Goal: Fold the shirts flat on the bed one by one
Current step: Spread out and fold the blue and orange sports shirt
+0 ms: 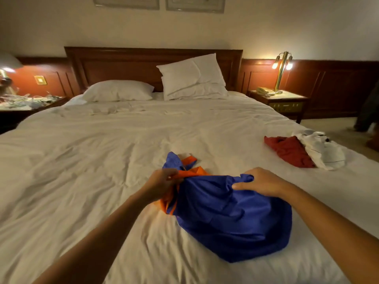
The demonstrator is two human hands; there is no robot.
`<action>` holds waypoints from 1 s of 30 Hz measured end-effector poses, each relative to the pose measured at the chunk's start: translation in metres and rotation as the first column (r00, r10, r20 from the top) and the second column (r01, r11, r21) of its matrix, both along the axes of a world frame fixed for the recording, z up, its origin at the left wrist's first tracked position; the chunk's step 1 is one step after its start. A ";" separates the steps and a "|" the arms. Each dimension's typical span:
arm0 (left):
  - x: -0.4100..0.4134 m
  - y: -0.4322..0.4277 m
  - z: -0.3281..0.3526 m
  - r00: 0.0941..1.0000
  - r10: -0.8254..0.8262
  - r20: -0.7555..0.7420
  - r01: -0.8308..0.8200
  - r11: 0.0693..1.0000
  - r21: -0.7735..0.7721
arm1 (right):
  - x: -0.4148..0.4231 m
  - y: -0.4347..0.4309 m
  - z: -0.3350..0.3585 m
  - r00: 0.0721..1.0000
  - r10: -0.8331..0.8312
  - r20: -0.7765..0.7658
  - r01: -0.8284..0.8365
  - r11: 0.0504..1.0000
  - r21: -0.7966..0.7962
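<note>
A blue shirt with orange trim (pixel 227 214) lies bunched on the white bed (pixel 102 160) in front of me. My left hand (pixel 162 184) grips its orange part at the left side. On the shirt's upper right edge my right hand (pixel 262 181) grips a fold of blue cloth, thumb pointing left. A crumpled red shirt (pixel 289 151) and a white shirt (pixel 322 151) lie together near the bed's right edge.
Two white pillows (pixel 119 91) (pixel 192 77) lean at the wooden headboard (pixel 123 62). A nightstand with a lit brass lamp (pixel 282 68) and a phone stands at the right. The left nightstand (pixel 26 102) holds tangled cables.
</note>
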State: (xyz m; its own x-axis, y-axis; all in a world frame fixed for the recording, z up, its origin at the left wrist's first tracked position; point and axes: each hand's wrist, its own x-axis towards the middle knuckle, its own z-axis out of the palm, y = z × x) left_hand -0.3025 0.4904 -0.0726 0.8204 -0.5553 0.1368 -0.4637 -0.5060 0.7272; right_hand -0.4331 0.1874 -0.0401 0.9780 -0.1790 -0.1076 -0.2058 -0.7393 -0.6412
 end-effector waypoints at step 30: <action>0.054 0.109 0.050 0.880 0.472 0.046 -0.474 0.880 0.022 | 0.052 0.022 0.031 0.940 -0.042 0.339 0.111 0.976 -0.188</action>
State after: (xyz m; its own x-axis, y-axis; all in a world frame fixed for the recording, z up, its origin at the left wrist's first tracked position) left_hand -0.2486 0.5994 -0.0224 0.9809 -0.1071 0.1623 -0.1906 -0.6947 0.6936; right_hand -0.3815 0.2090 -0.0090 0.9339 -0.2386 0.2665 -0.0684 -0.8504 -0.5218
